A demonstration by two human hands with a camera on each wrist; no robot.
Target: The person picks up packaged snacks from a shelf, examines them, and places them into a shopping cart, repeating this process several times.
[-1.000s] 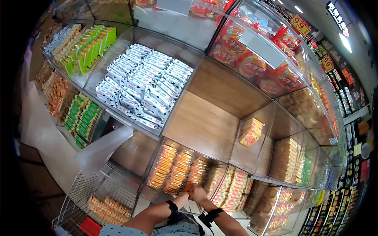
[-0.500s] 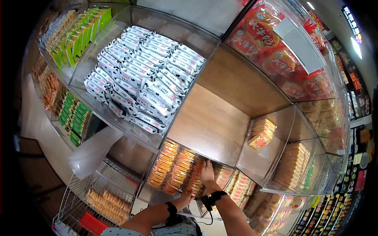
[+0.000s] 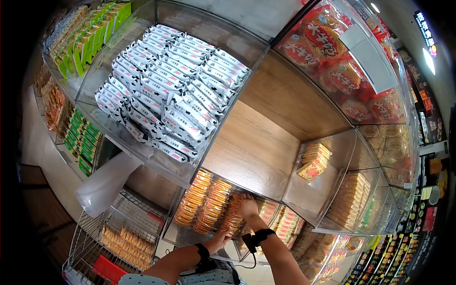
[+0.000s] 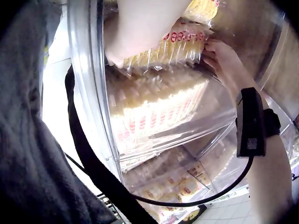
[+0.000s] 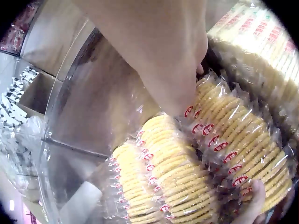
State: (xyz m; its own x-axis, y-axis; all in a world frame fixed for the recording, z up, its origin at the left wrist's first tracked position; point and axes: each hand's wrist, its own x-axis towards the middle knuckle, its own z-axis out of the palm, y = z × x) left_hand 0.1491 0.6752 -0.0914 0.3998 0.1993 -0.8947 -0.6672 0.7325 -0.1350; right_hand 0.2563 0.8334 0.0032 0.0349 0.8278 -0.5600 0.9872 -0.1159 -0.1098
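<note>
In the head view, a row of round crackers in clear wrappers (image 3: 232, 213) stands on edge in a clear bin, with two similar rows (image 3: 200, 204) to its left. My right hand (image 3: 248, 208) grips the far end of that row, fingers bent over it. At its near end my left hand (image 3: 219, 240) holds it, so the row lies between both hands. In the right wrist view, the wrapped crackers (image 5: 238, 144) show red oval labels, and left-hand fingers (image 5: 254, 200) touch the near end. My right fingertips (image 4: 209, 53) curl against the far end in the left wrist view.
Stacked packs with red print (image 3: 287, 221) stand in the compartment to the right. White packets (image 3: 166, 90) fill a bin at upper left. A wire cart (image 3: 90, 240) with cracker rows (image 3: 128, 247) stands at lower left, below a curved clear flap (image 3: 107, 183).
My right hand has moved from the near end beside the left hand to the far end of the row. The left hand stays at the near end; the view has shifted closer.
</note>
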